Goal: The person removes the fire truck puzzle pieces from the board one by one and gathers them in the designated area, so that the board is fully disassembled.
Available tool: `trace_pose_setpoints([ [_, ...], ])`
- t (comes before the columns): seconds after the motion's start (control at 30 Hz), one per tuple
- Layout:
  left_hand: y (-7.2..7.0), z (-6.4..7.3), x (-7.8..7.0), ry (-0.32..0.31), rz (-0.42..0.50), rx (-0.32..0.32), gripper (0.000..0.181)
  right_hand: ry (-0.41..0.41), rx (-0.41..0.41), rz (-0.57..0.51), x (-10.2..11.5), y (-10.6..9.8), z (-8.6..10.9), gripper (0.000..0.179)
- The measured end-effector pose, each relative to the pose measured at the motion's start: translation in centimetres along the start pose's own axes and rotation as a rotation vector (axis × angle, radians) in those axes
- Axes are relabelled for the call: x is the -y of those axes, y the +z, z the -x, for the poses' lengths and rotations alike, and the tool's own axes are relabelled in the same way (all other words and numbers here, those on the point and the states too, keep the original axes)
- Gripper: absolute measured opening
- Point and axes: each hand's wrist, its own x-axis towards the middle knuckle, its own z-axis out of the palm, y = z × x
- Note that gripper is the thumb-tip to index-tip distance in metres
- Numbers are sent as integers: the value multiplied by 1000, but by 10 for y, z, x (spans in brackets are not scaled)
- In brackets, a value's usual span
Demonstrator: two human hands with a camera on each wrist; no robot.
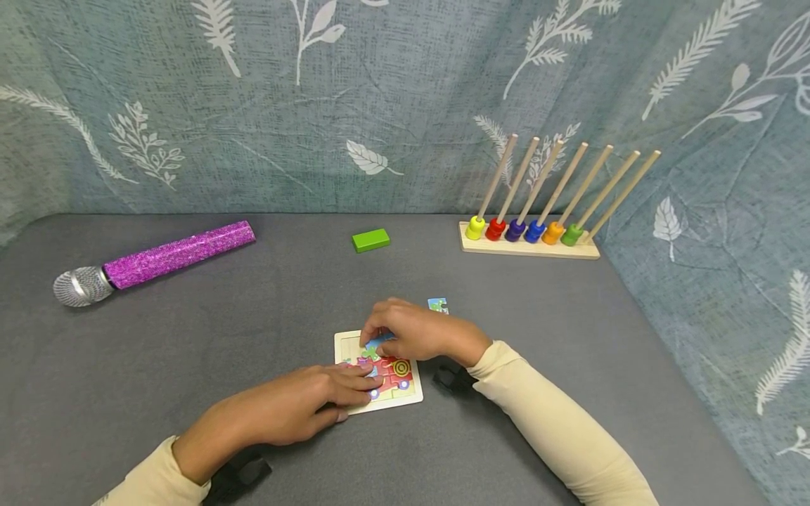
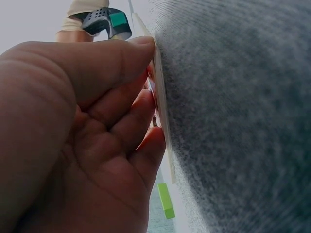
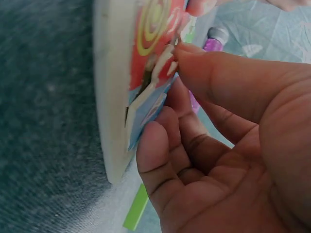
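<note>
A small wooden jigsaw tray (image 1: 391, 405) lies on the grey table, with a red vehicle picture partly assembled inside its pale rim. My right hand (image 1: 411, 330) is over its upper right part and pinches a blue puzzle piece (image 3: 146, 114) between thumb and fingers. In the right wrist view that piece sits tilted, one edge raised above its neighbours. My left hand (image 1: 304, 400) rests on the lower left of the picture, fingers extended over the pieces. Its thumb touches the tray's edge in the left wrist view. Another puzzle piece (image 1: 437, 304) lies beyond my right wrist, partly covered.
A green block (image 1: 371, 240) lies behind the tray. At the far left is a microphone (image 1: 158, 263) with a sparkly purple handle. A wooden peg stand (image 1: 530, 246) with coloured beads stands at the back right, before a leaf-patterned cloth (image 1: 405, 105).
</note>
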Motion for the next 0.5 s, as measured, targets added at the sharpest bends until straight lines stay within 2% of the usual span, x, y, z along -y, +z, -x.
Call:
trace_pose_setpoints([
  [0.33, -1, -1, 0, 20, 3, -7, 38, -18, 0, -23, -3, -1, -2, 23],
  [0.5, -1, -1, 0, 31, 8, -15, 39, -42, -29, -117, -7, -2, -1, 19],
])
